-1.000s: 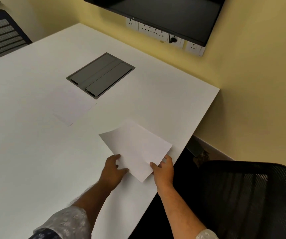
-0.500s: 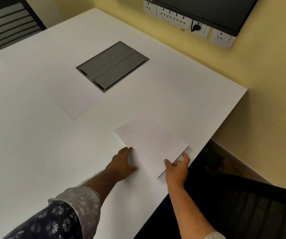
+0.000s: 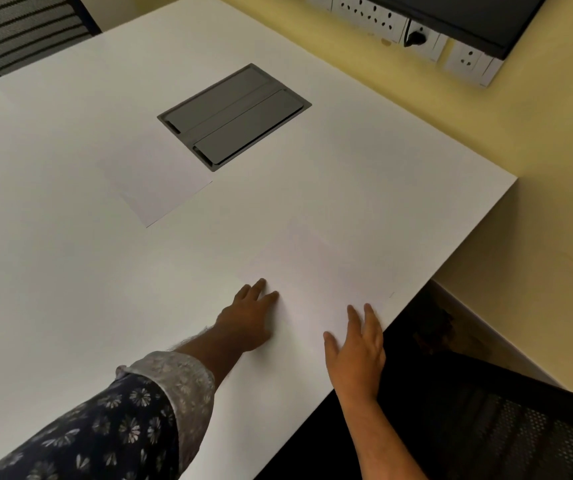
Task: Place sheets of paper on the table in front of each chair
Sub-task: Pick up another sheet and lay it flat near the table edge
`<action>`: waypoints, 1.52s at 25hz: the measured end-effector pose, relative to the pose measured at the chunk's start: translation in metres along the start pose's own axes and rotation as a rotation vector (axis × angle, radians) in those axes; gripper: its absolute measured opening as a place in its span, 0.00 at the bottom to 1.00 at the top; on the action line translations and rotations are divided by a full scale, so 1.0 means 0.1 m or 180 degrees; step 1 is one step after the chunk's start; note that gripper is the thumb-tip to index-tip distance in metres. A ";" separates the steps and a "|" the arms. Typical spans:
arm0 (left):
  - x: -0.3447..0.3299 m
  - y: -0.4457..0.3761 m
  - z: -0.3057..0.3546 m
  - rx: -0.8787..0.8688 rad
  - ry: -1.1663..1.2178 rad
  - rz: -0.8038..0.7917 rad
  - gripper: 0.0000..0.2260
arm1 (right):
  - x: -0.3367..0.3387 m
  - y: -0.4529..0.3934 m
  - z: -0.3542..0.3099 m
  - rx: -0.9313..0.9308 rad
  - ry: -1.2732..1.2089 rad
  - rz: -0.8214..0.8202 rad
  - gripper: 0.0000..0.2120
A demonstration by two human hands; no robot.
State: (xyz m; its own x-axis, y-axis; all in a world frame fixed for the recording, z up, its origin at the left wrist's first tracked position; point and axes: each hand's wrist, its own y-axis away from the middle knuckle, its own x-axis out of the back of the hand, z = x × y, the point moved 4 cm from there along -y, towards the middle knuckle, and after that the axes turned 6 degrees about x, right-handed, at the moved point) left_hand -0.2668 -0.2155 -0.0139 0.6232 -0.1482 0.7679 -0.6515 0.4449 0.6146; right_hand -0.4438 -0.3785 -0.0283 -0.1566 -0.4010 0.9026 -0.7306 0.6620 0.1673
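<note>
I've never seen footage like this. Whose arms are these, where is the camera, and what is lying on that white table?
There is no machine here: a person wears a wide-angle camera on the head, so you look forward and down along their own two arms. The left hand, with a flowered sleeve, and the right hand both lie flat and open on a sheet of paper near the table's edge. Nothing is gripped; the sheet lies flat and is hard to tell from the white table. A second sheet lies further in, beside a grey cable hatch set into the tabletop. A black mesh chair stands at lower right, another chair at the far corner. On the wall are power sockets under a dark screen.
</note>
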 end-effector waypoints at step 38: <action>-0.14 0.05 -0.15 -0.0023 0.0550 0.0613 0.32 | 0.02 -0.07 -0.23 -0.0015 0.0272 0.0168 0.33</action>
State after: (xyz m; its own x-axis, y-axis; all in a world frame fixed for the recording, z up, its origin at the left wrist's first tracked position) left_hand -0.2726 -0.1975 -0.0242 0.5530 0.0927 0.8280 -0.7626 0.4566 0.4582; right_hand -0.4237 -0.3699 -0.0185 -0.1375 -0.3102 0.9407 -0.7197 0.6838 0.1202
